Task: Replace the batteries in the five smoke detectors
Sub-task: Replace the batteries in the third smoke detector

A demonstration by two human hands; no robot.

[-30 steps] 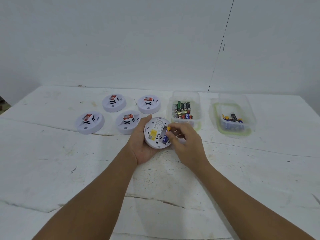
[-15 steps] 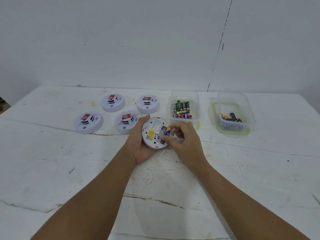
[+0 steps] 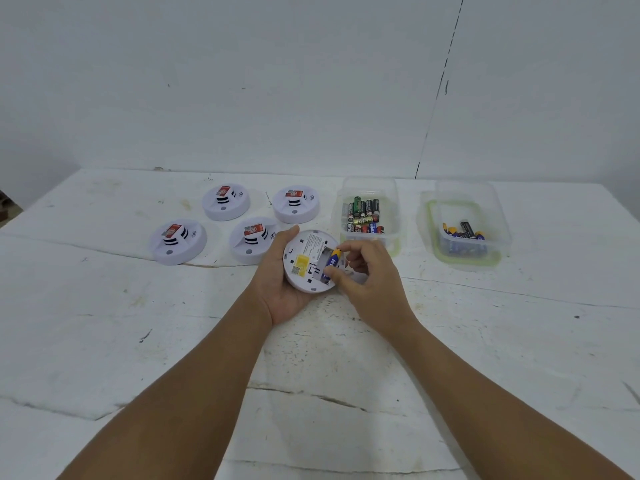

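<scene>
Smoke detector (image 3: 306,263), white and round, is being held back-side up above the tabletop (image 3: 104,341), cradled in the left hand (image 3: 280,289) with the thumb curled against its far rim. A yellow label is being shown on the exposed back. A blue-and-yellow battery (image 3: 331,265) is being pinched between thumb and fingers of the right hand (image 3: 370,282) and is being kept tilted at the open battery bay, near end low, far end raised. Farther back on the left, four more detectors (image 3: 178,241) are being kept face up in a loose cluster. Beyond the right hand, a clear container (image 3: 367,216) is being used for mixed batteries; well to its right, a second container (image 3: 465,227) with a green-edged rim is being used for fewer.
</scene>
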